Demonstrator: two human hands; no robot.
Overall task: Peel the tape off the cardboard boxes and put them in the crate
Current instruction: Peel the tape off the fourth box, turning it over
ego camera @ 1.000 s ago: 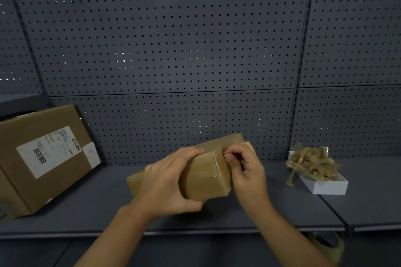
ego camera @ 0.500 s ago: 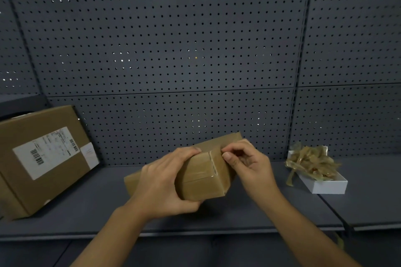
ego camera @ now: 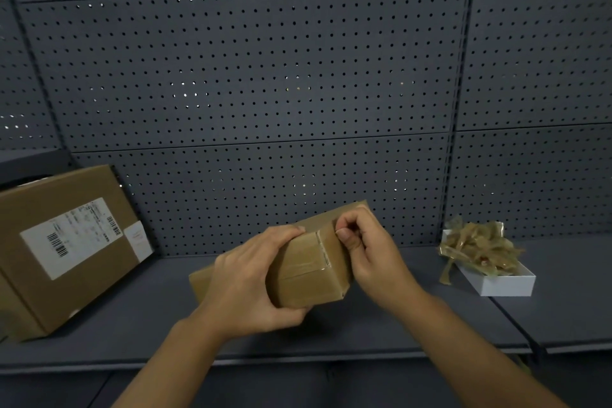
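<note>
The left hand (ego camera: 246, 278) grips a small brown taped cardboard box (ego camera: 311, 270) above the grey shelf (ego camera: 132, 318), hiding its left part. The right hand (ego camera: 371, 255), fingers curled, pinches at the box's upper right edge; whether tape is caught is unclear.

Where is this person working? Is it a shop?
Probably a stockroom or packing area, not a shop floor. There is a grey pegboard wall behind a metal shelf, a labelled box for shipping, and a white tray piled with peeled tape.
</note>
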